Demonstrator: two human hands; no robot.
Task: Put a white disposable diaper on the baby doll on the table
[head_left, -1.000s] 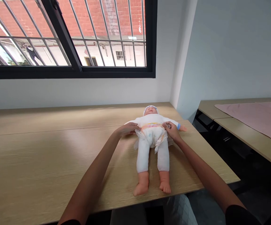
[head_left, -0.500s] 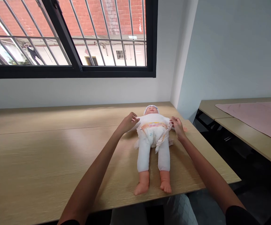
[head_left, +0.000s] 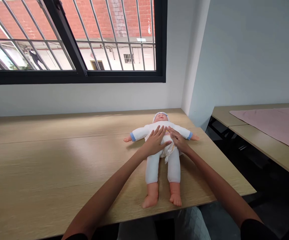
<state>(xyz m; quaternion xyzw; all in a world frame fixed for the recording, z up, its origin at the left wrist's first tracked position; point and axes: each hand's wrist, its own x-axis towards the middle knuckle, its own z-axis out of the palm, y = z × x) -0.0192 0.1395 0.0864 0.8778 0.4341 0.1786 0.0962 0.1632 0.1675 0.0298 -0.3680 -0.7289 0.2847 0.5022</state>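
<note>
Below a barred window (head_left: pixel 66 36), the bench (head_left: pixel 59 166) carries the doll (head_left: pixel 174 166), face up. The left hand (head_left: pixel 156 141) and right hand (head_left: pixel 180 140), formerly out beside the diaper (head_left: pixel 170 151), now lie over its front, outstretched, clasping nothing; judged a shift from adjusting to pressing.

a white-clad doll (head_left: pixel 153 168) lies face-up, wearing a diaper (head_left: pixel 169 152).
</note>
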